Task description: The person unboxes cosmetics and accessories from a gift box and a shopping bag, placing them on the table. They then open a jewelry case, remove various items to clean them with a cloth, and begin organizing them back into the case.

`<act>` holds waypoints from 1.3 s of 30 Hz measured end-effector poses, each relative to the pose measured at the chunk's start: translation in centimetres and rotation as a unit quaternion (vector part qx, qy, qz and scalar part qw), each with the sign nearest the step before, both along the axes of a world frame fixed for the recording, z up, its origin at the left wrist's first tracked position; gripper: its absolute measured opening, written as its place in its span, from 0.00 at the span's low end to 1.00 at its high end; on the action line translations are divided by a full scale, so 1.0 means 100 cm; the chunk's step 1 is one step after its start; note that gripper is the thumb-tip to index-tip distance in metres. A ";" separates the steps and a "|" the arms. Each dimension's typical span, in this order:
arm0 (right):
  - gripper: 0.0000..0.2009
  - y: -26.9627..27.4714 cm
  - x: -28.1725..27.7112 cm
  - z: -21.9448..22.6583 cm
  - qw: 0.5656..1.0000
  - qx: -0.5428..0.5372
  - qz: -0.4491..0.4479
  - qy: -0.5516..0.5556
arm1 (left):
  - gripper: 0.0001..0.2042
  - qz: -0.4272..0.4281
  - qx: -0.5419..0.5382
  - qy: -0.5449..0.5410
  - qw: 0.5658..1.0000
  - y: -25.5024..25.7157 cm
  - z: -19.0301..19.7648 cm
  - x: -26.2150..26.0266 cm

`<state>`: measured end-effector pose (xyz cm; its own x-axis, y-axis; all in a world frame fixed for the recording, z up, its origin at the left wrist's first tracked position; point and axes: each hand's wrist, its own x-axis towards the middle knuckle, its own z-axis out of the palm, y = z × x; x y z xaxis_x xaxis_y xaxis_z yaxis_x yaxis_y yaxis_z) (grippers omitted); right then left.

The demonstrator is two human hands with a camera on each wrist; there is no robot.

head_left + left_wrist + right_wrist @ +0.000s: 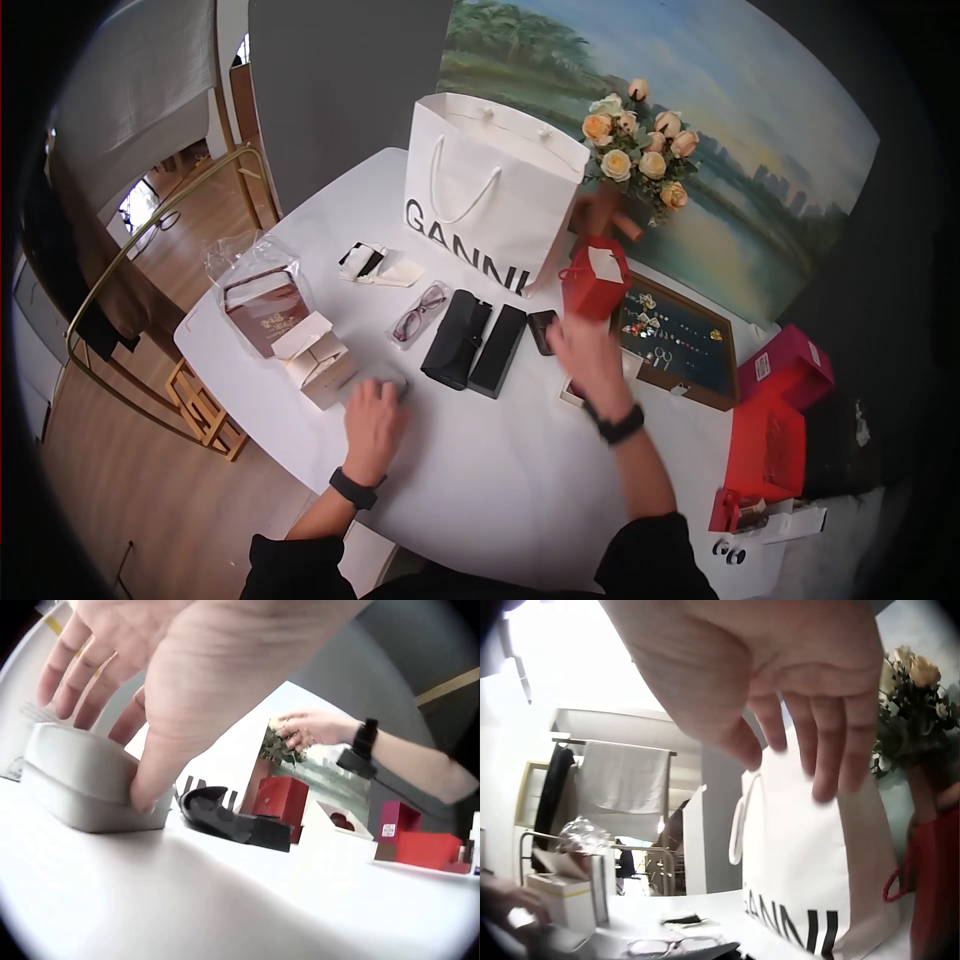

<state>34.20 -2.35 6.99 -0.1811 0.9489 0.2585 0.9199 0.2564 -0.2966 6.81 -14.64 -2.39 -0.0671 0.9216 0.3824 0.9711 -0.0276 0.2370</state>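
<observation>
My left hand (375,425) is at a small pale grey box with rounded corners (90,784) on the white table. In the left wrist view its fingers extend over the box top, with the thumb against the near side. The right hand (590,360) is raised, fingers loosely extended and holding nothing. In the head view it overlaps a small white box (572,393), beside a small dark case (542,332). Between the hands lie a black glasses case (457,340), a long black box (497,352) and a pair of glasses (420,315) on clear wrap.
A white paper bag (490,190) stands at the back, by a flower vase (605,210) and red bag (597,280). A framed jewelry tray (680,340) and red box (765,445) lie right. Left are a cream carton (315,360) and plastic-wrapped maroon box (265,310).
</observation>
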 end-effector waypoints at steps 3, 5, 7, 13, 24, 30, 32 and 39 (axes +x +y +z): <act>0.15 -0.066 0.036 -0.049 0.999 -0.015 -0.003 0.028 | 0.17 -0.090 0.006 -0.066 0.994 0.022 0.006 0.043; 0.20 -0.093 0.052 -0.066 0.991 0.014 -0.121 -0.047 | 0.18 -0.147 0.003 -0.101 0.984 0.044 0.006 0.073; 0.22 -0.092 0.076 -0.097 0.995 0.023 -0.094 -0.016 | 0.19 -0.164 -0.014 -0.103 0.981 0.070 -0.003 0.100; 0.20 -0.057 0.086 -0.118 0.985 0.089 0.042 0.144 | 0.31 -0.043 -0.090 -0.013 0.995 0.099 -0.036 0.136; 0.10 -0.034 0.093 -0.134 0.978 0.056 0.076 0.186 | 0.37 -0.009 -0.095 -0.060 0.994 -0.004 -0.031 0.115; 0.20 -0.030 0.086 -0.127 0.988 0.059 0.053 0.131 | 0.34 0.016 -0.257 -0.451 0.855 -0.034 0.002 0.112; 0.23 -0.052 0.088 -0.108 0.982 0.131 0.074 0.116 | 0.29 -0.063 -0.258 -0.566 0.780 -0.044 0.003 0.110; 0.28 -0.117 0.130 -0.084 0.680 -0.338 0.077 0.646 | 0.29 -0.242 -0.368 -0.559 0.703 -0.040 0.041 0.164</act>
<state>47.15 -14.01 -1.43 -0.3283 0.9253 -0.1900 -0.2423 -0.2769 -0.9299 23.22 -18.63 1.72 0.4422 0.8607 -0.2523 0.0866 0.2391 0.9671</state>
